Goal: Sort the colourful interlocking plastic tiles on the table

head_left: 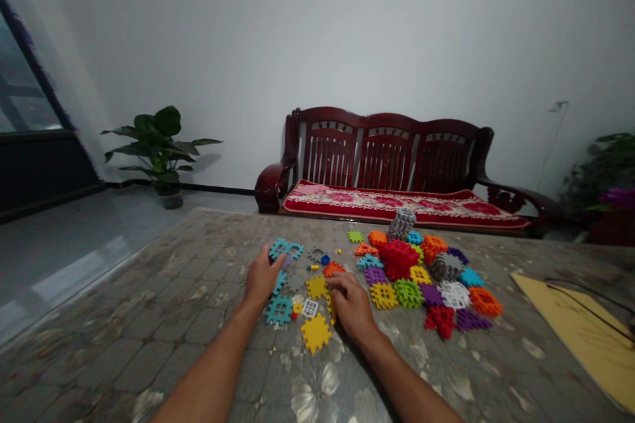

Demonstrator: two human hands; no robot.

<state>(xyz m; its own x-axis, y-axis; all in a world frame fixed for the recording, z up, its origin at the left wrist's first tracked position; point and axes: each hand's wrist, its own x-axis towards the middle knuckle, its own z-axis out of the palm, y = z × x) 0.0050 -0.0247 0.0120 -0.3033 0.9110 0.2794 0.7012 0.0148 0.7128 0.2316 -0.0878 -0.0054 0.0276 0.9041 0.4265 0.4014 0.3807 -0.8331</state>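
Note:
My left hand [262, 275] has its thumb and fingers closed at the near left edge of a teal interlocking tile [294, 250] with cut-out openings. Another teal tile [279, 310], with a window pattern, lies just below that hand. My right hand [353, 307] is curled with its fingertips on a yellow tile [332, 310], partly covered by the fingers. Beside it are a flat yellow tile [317, 287] and a yellow toothed tile [316, 333]. Between my hands lie a grey tile [296, 279], a white window-shaped piece [310, 307] and an orange tile [333, 269].
Right of my hands is a pile of coloured tiles [409, 292] with a red built shape [398, 259] and a grey stack [401, 223]. A yellow board [570, 330] with a dark cord lies at the right. Behind the cloth-covered table [198, 291] stands a wooden bench [387, 145].

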